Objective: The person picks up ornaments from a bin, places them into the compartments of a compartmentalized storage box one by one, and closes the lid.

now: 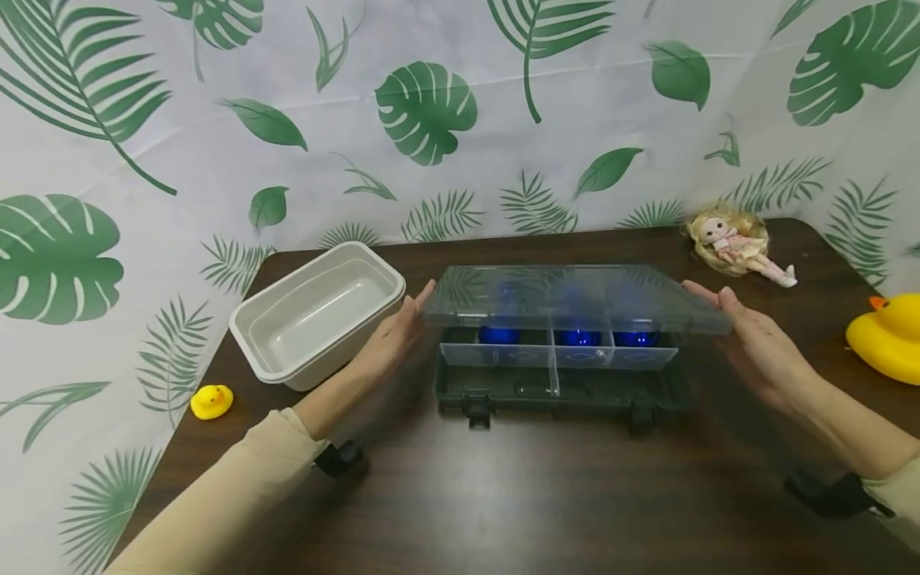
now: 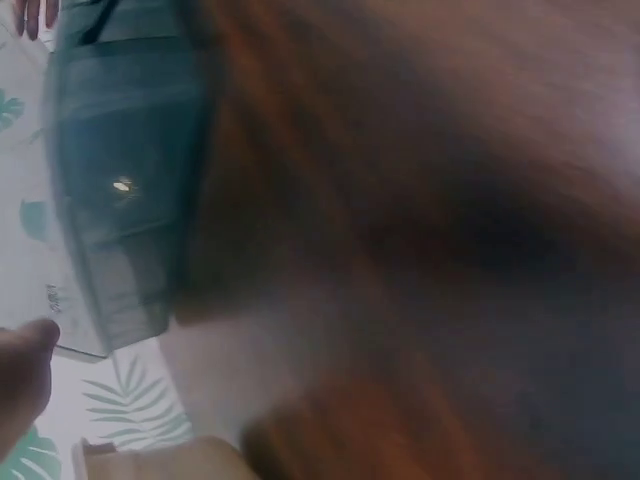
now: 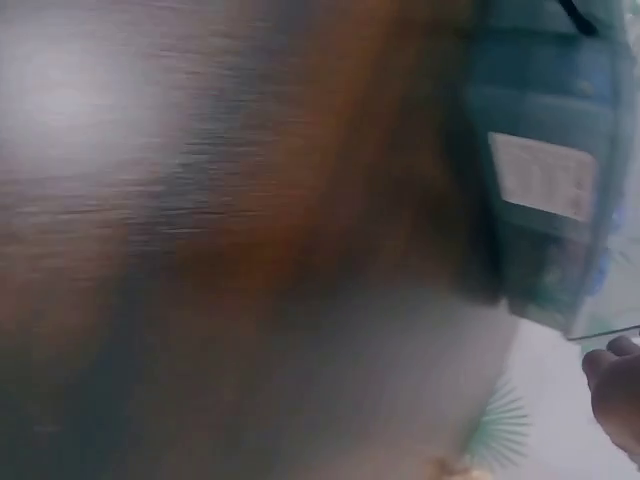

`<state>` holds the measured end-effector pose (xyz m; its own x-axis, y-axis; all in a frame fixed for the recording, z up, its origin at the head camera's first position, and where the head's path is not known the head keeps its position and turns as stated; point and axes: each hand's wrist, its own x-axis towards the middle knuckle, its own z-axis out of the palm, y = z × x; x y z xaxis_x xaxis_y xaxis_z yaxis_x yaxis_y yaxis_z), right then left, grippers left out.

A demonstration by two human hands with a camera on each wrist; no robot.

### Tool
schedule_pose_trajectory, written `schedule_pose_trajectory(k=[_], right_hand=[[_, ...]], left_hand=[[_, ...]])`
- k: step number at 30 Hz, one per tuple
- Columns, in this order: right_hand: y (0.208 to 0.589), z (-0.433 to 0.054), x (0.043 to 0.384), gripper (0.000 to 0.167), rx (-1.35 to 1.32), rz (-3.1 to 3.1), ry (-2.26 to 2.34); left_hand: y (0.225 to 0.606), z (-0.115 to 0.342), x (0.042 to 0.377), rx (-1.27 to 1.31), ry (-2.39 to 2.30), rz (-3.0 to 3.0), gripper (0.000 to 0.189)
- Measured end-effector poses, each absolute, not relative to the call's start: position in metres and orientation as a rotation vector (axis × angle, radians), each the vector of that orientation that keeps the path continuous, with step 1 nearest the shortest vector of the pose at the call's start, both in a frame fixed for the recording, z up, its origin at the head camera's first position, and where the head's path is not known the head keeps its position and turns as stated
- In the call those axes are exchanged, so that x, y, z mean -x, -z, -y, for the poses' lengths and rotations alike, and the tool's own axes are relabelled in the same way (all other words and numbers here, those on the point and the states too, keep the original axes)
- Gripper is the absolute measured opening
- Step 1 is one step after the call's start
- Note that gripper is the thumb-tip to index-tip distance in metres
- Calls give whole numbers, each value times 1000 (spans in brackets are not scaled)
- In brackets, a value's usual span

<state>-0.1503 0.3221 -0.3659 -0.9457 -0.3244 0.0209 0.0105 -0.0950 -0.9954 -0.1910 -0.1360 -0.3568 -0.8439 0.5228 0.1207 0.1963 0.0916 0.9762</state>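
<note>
A dark translucent compartment box (image 1: 496, 383) sits on the table with its clear hinged lid (image 1: 561, 299) partly raised. Three shiny blue balls (image 1: 579, 338) lie in its back compartments, seen partly through the lid; the front compartments look bare. My left hand (image 1: 391, 331) holds the lid's left edge, fingers reaching toward its back corner. At the opposite edge, my right hand (image 1: 765, 347) holds the lid the same way. In the right wrist view, the right hand's fingertips (image 3: 612, 358) meet the lid's corner, near a white label (image 3: 543, 175) on the box. Motion blurs both wrist views.
An off-white rectangular bin (image 1: 316, 311) stands left of the box, close to the left forearm. A small yellow duck (image 1: 212, 402) is at the table's left edge, a larger duck (image 1: 891, 339) at the right. A doll (image 1: 740, 243) lies at the back right.
</note>
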Motion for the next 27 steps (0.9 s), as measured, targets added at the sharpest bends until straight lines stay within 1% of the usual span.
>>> schedule_pose_trajectory(k=[1,3,6,8,10,15,27], right_hand=[[367,-322,148,48,350,-2015,2048],[369,-320,143,49,376,-2102,1918],[373,-316,136,49,373,-2158,1834],[378,-314,131,50,363,-2195,1812],[382,-314,128,51,331,-2238,1784],[387,-313,125,54,309,-2336,1712],[397,-314,123,59,395,-2328,1718]], left_hand=[[358,139,188,-742,-1751,-2157,72],[361,144,184,-771,-1630,-2232,75],[369,146,179,-779,-1518,-2310,86],[373,145,176,-747,-1479,-2318,98],[378,143,175,-730,-1463,-2300,100],[383,142,173,-699,-1435,-2263,95],[386,140,170,-690,-1392,-2326,100]])
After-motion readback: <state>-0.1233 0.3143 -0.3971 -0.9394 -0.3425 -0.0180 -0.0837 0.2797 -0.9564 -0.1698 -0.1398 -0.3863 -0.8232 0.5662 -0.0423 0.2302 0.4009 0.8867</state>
